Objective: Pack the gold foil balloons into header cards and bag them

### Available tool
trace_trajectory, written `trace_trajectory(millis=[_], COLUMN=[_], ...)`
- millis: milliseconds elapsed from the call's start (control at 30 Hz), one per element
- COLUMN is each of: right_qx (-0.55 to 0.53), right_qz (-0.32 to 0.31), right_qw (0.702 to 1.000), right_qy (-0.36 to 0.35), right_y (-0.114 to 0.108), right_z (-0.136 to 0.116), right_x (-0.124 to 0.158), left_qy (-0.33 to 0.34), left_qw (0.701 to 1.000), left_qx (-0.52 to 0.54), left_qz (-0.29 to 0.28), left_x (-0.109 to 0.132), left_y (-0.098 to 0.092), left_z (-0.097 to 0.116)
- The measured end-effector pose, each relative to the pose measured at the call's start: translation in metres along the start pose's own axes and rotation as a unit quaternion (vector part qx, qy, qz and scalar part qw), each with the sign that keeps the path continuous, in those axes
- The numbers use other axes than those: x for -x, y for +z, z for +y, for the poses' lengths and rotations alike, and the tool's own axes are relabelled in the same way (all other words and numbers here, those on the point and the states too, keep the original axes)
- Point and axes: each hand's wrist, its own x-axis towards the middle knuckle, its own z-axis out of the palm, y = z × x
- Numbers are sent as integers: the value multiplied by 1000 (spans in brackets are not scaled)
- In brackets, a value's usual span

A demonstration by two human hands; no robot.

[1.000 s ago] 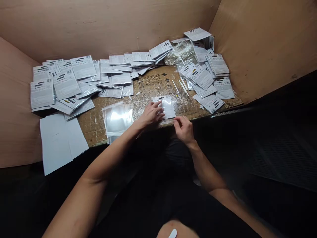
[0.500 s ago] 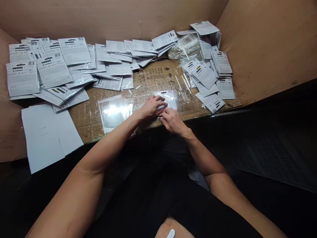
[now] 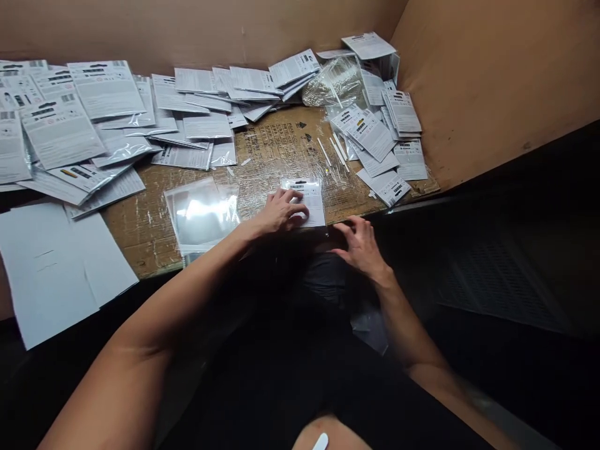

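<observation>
white printed card with a dark barcode strip [image 3: 304, 203], glossy, apparently in clear plastic, lies flat alone near the counter's front edge, about center of view. left hand [image 3: 280, 211] is open, palm down, fingertips resting on the card's left side, no pinch visible. right hand [image 3: 360, 247] is half-curled and open at 4 o'clock from the card, just off its lower corner, holding nothing visible. counter [image 3: 150, 240] is scarred brown cardboard under shiny clear tape. stack of clear plastic sleeves [image 3: 201, 215] sits at 9 o'clock, touching-close to the left wrist. big overlapping heap of white printed packets [image 3: 105, 90] spreads from 9 to 12 o'clock; smaller heap of the same packets [image 3: 372, 134] at 2 o'clock. thin white sticks [image 3: 334, 153] lie loose at 1 o'clock, by a crumpled clear plastic bag [image 3: 334, 82]. plain white paper sheets [image 3: 51, 269] hang off the counter's left end. most packets remain loose, nothing squared up. left heap cut off by frame; card's seal and underside hidden, lower packets hidden too.
</observation>
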Motion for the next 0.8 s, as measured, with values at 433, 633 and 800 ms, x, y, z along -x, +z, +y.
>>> trace_trajectory(millis=[433, 633, 800], right_qx=[-91, -471, -490], right_qz=[152, 56, 100], right_qw=[961, 844, 845], right_qy=[211, 249, 191], right_y=[51, 43, 17], right_z=[-56, -53, -61], right_x=[-45, -40, -79], left_qy=[4, -2, -24], left_qw=[996, 991, 978], left_qx=[-10, -12, -57], left_qz=[88, 132, 200], left_x=[17, 56, 136], left_y=[31, 36, 10], left_z=[14, 44, 49])
